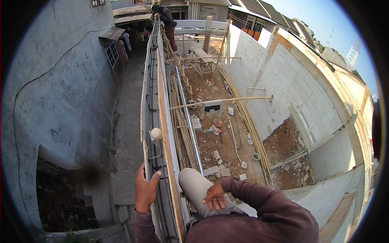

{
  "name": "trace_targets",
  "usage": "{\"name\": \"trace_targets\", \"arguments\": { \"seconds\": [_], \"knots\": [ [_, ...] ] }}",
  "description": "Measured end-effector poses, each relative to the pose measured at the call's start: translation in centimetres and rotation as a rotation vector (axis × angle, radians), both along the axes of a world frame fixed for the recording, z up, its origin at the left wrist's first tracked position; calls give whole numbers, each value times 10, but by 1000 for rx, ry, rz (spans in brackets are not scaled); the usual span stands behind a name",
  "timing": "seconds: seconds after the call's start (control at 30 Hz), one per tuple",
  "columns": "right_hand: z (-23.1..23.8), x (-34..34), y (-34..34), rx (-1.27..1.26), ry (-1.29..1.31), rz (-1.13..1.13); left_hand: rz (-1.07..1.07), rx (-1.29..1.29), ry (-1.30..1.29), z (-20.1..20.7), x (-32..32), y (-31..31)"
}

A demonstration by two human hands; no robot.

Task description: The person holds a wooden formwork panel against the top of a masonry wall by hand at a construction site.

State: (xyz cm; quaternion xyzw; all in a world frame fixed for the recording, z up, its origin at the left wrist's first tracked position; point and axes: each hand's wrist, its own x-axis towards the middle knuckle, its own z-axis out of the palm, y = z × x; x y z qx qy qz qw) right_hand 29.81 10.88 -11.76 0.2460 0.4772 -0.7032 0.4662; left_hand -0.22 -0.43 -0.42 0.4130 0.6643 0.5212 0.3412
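Observation:
A long, narrow formwork channel runs away ahead of me, with steel rebar (152,87) between its two sides. My left hand (146,188) grips the upper edge of the left formwork board (144,121), its thumb on the channel side. My right hand (214,197) lies on my light-coloured trouser leg (193,186), fingers spread, holding nothing. Farther along the channel, beyond my left hand, sits a pale round-topped object (156,133) whose kind I cannot make out. The right formwork board (165,109) passes close beside my knee.
Below right lies a dirt floor with rubble, bamboo poles (245,121) and a bucket (255,156). A bamboo crosspiece (223,101) spans the space. A block wall (291,77) rises on the right; a lane (131,101) drops to the left. Another person (166,20) stands at the far end.

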Motion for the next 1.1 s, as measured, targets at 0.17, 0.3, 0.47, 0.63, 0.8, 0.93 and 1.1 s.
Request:
{"name": "trace_targets", "arguments": {
  "seconds": [0.17,0.3,0.47,0.63,0.8,0.93,1.1],
  "knots": [
    [-1,1,0,-5,3,-5,1,-3,-24,1,1,0],
    [2,1,-1,2,-1,-15,0,0,5,2,2,0],
    [0,1,-1,-14,2,-25,2,8,17,2,1,0],
    [-2,2,-1,-9,6,-24,-1,-2,16,4,2,0],
    [-2,1,0,-9,6,-15,-1,-4,19,3,1,-1],
    [-2,0,0,-10,-3,-8,-2,11,26,0,0,0],
    [-1,1,0,-12,1,-17,-11,-15,2,4,1,0]
  ]
}}
